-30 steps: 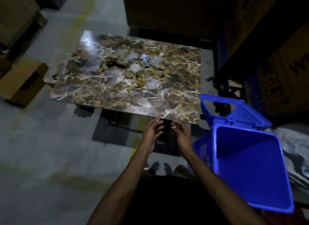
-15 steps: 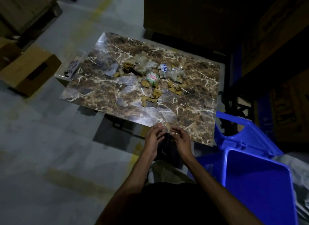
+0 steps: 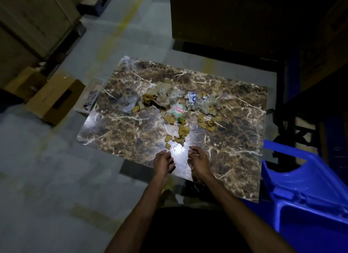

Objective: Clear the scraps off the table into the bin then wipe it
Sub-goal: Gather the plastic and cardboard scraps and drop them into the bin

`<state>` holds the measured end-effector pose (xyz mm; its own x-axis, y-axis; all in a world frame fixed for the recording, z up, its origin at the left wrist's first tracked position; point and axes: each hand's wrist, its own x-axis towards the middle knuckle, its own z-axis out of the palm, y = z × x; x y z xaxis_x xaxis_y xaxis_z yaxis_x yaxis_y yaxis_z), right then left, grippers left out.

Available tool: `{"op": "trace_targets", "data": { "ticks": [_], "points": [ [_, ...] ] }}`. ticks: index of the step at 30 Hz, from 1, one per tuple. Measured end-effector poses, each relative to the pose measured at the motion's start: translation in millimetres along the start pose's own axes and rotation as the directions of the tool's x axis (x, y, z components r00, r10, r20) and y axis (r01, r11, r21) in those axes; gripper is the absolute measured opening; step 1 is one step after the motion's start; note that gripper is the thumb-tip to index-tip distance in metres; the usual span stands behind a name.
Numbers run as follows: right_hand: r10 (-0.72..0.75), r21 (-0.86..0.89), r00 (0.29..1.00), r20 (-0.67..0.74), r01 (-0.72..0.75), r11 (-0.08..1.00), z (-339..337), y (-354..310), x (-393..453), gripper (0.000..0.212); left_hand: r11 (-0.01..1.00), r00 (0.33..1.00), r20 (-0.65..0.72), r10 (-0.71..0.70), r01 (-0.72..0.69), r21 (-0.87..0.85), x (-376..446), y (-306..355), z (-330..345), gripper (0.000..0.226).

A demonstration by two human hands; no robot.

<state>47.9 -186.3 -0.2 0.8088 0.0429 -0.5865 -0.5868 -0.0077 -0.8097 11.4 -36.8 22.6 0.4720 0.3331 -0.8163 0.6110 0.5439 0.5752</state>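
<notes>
Both hands hung over the near edge of the marble-patterned table (image 3: 235, 139), side by side with a bright glare patch on the tabletop between them. The left hand (image 3: 163, 162) had its fingers (image 3: 170, 165) loosely curled inward and held nothing. The right hand (image 3: 198, 160) likewise showed bent, relaxed fingers (image 3: 192, 152) with nothing in them; a thin pale line lay at its fingertips, too small to tell what it was.

The scraps (image 3: 178, 119) lay beyond the fingertips of both hands, toward the middle of the table. The nearest brown cardboard pieces (image 3: 178, 139) sat just beyond the gap between the two hands, close to the fingertips but apart from them. Farther past the fingers came a round green-and-white wrapper with red lettering (image 3: 178, 109), crumpled clear plastic (image 3: 169, 95), and a small white-and-blue packet (image 3: 192, 98). More cardboard bits (image 3: 208, 121) lay beyond and to the right of the right hand's fingers.

The blue bin (image 3: 305, 192) stood on the floor to the right of the right hand, well apart from its fingers, beside the table's near right corner, its lid open.

To the left of the left hand's fingers, off the far left side of the table, a brown cardboard box (image 3: 56, 100) sat on the grey floor (image 3: 56, 177).
</notes>
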Motion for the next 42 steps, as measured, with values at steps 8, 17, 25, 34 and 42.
{"op": "trace_targets", "data": {
  "ticks": [8,17,25,34,42],
  "points": [
    [0.06,-0.224,0.995,-0.079,-0.077,0.971,35.1,-3.8,54.3,0.035,0.989,0.997,-0.071,0.031,-0.02,0.149,58.9,25.0,7.3,0.048],
    [0.054,-0.084,0.982,-0.183,-0.07,0.994,96.8,-48.8,89.8,0.035,0.952,0.977,0.1,0.188,-0.206,0.227,146.8,86.8,2.6,0.048],
    [-0.178,-0.533,0.954,-0.242,0.023,0.846,113.8,-88.7,136.0,0.078,0.754,0.913,0.234,0.335,-0.408,0.515,175.5,154.8,-24.4,0.045],
    [-0.267,-0.753,0.964,0.02,0.19,0.63,148.6,-67.8,125.7,0.07,0.37,0.652,0.298,0.697,-0.683,0.629,170.9,165.8,-44.5,0.047],
    [-0.376,-0.707,0.925,-0.062,0.225,0.67,164.6,-60.7,117.9,0.068,0.126,0.621,0.193,0.76,-0.432,0.893,212.6,224.9,-74.4,0.081]
  ]
}}
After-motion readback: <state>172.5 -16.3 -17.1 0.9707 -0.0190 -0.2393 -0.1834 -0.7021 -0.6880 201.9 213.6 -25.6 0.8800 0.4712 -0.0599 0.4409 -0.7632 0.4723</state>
